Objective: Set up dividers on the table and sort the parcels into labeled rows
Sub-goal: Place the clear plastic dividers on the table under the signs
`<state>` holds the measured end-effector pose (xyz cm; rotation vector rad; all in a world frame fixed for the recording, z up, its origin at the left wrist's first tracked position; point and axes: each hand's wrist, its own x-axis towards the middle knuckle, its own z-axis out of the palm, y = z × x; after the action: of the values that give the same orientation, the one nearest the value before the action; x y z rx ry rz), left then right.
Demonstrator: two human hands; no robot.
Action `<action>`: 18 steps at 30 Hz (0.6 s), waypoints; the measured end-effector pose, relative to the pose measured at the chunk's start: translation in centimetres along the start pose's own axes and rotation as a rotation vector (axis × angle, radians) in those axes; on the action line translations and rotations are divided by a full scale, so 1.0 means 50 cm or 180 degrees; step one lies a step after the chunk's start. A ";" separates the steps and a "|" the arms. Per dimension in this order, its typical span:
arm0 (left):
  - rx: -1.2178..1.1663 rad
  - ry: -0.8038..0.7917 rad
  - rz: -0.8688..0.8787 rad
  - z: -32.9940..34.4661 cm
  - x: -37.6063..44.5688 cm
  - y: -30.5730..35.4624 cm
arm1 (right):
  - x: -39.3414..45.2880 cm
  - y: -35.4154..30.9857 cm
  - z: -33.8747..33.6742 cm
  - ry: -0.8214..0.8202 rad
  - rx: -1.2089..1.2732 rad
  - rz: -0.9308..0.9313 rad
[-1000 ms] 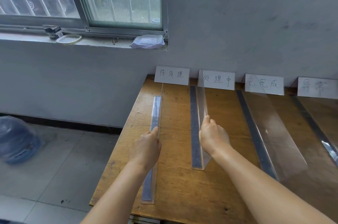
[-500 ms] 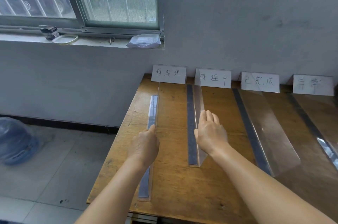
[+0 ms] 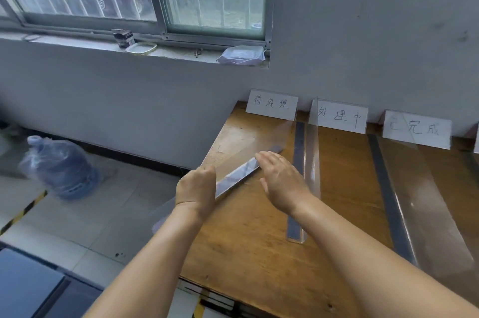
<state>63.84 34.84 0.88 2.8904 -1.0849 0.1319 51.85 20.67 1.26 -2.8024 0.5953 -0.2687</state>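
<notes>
My left hand (image 3: 197, 189) grips a clear acrylic divider (image 3: 241, 171), lifted off the wooden table (image 3: 248, 240) and tilted diagonally over its left edge. My right hand (image 3: 281, 182) has straight fingers touching that divider near its middle. A second clear divider (image 3: 312, 177) stands upright on the table just to the right of my right hand, and a third (image 3: 425, 208) lies further right. White handwritten label cards (image 3: 271, 104) (image 3: 342, 116) (image 3: 417, 129) stand along the back wall. No parcels are in view.
The table's left edge drops to a tiled floor with a blue water jug (image 3: 61, 167) wrapped in plastic. A window sill (image 3: 160, 51) above holds small items. A dark surface (image 3: 28, 289) fills the lower left corner.
The leftmost divider has come up off the table and swung diagonal in my left hand. My right hand left the second divider and moved to the lifted one. The view turned left.
</notes>
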 end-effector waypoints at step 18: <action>-0.0503 0.1265 0.0551 -0.068 0.091 -0.273 | 0.274 -0.175 0.027 0.0509 -0.0341 -0.0393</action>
<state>76.01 42.40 4.46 2.4799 -1.1978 0.5716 67.71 22.94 4.24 -2.9454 0.4845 -0.5038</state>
